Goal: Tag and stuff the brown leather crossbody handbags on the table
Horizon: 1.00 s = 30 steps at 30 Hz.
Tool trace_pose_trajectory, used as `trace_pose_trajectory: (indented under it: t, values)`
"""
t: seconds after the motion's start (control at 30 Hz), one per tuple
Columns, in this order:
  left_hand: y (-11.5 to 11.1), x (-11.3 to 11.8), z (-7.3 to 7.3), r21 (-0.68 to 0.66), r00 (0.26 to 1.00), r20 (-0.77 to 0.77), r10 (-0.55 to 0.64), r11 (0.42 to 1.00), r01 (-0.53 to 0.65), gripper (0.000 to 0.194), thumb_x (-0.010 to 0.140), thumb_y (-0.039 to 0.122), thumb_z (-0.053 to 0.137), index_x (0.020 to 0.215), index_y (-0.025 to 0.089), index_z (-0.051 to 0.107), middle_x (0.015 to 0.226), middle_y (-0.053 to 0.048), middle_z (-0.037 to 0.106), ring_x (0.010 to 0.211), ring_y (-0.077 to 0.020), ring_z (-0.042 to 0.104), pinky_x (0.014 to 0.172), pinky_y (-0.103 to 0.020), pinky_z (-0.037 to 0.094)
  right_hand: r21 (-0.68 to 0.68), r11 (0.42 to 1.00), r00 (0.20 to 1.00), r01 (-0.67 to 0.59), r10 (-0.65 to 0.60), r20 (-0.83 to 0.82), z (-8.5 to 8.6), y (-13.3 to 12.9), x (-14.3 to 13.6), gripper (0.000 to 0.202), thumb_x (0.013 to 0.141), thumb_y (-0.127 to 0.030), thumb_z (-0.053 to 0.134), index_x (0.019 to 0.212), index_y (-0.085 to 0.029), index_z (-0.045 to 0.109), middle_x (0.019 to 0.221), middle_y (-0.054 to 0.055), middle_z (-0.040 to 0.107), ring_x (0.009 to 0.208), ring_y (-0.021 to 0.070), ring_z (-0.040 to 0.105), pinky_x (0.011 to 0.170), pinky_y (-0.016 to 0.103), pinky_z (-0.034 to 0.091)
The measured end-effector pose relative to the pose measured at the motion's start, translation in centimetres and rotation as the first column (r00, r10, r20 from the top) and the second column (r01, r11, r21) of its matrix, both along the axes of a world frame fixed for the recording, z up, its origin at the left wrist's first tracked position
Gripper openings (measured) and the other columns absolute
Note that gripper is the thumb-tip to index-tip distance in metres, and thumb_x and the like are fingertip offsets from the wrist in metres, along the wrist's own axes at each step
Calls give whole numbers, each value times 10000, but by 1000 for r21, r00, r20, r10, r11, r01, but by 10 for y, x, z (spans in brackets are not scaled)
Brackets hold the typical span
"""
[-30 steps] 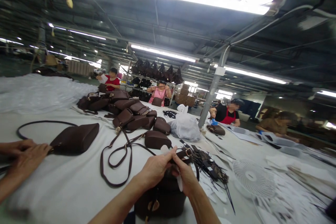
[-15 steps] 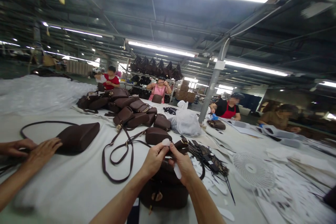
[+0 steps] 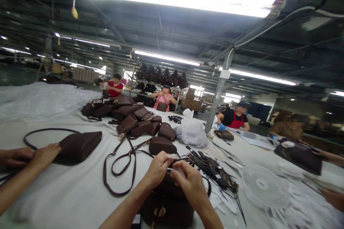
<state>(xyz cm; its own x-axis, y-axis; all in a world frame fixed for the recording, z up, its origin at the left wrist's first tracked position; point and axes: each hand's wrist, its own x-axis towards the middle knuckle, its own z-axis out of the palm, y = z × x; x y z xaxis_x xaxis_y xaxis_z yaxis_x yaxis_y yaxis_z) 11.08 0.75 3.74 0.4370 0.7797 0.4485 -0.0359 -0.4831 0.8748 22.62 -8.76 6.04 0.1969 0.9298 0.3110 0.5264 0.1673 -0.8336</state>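
In front of me a dark brown handbag point(image 3: 170, 209) stands on the cloth-covered table, a gold clasp on its face. My left hand point(image 3: 159, 170) is above its top, thumb and fingers pinched on a small white slip point(image 3: 170, 156). Close beside it, my right hand point(image 3: 190, 181) has its fingers curled together around another pale white slip point(image 3: 180, 171). The bag's dark handle runs behind my hands, which partly cover the bag's top. To the right lie loose white slips point(image 3: 224, 202) and a bundle of black tags with cords point(image 3: 212, 168).
A pile of brown bags point(image 3: 139, 121) and a looped strap point(image 3: 107, 179) lie ahead. At left a co-worker's hands touch a brown bag point(image 3: 80, 146). A white fan point(image 3: 260, 184), a plastic bag point(image 3: 192, 132) and a post point(image 3: 217, 96) stand rightward. Another person's hand point(image 3: 329, 155) holds a dark bag point(image 3: 298, 155).
My right hand has turned and its fingers have curled over. The strap end with gold hardware no longer shows in it. A dark bag held by another person has appeared at right.
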Motion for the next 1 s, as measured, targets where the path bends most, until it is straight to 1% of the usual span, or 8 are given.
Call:
trace_pose_trajectory:
  t: [0.1,0.17,0.3,0.37,0.47,0.63,0.83,1.0]
  values:
    - [-1,0,-1,-3,1000,16,-8,1000,8,301,880,383,456,683,180,560,723,10,506,670,-136,510,626,-241,412,-11,975,967,-220,217,-137,1,-2,6,443,664,-239,707,1101,-200,650,923,37,687,840,194,643,711,282,532]
    - [-1,1,-1,4,1000,19,5,1000,-5,309,879,381,462,659,178,541,680,17,493,650,-134,496,614,-241,397,-28,951,934,-308,297,-197,1,-3,10,531,660,-238,721,1181,-200,630,948,39,678,883,200,633,727,289,526]
    - [-1,1,-1,30,1000,1,3,1000,-3,367,882,417,464,627,169,551,634,13,515,638,-137,484,620,-247,381,-3,985,973,-170,168,-157,6,-1,16,300,798,-430,631,940,-176,704,777,41,651,660,151,595,499,223,454]
    - [-3,2,0,35,1000,9,3,999,-4,383,892,430,456,654,163,592,653,-3,567,656,-146,506,640,-249,394,9,995,972,-104,103,-212,9,2,18,357,796,-519,610,825,-170,681,677,16,611,508,98,507,388,188,337]
    - [-6,1,1,49,1000,6,15,999,-15,361,897,396,458,702,157,646,684,-22,625,667,-157,538,647,-253,407,-56,991,937,-118,93,-337,13,8,16,402,733,-557,645,807,-163,627,560,-34,563,371,45,367,328,171,217]
    - [-8,0,-2,111,1000,6,7,994,-7,300,899,303,456,743,168,674,745,-30,670,721,-172,582,704,-261,424,-100,993,929,-64,23,-368,15,15,11,414,663,-513,682,837,-172,525,486,-53,586,310,44,384,316,153,245]
    - [-7,1,-5,122,1000,-6,15,992,-15,275,893,261,448,773,171,679,764,-33,675,739,-173,589,716,-258,423,-51,996,904,-78,49,-424,15,18,9,584,644,-443,714,1105,-176,476,516,-93,569,342,73,457,301,142,299]
    - [-7,1,-6,152,999,-34,33,988,-27,269,887,244,436,751,166,654,722,-23,640,690,-154,555,670,-243,399,-83,993,920,-88,49,-388,17,18,8,519,656,-453,713,1049,-161,541,496,-86,545,358,69,471,311,133,323]
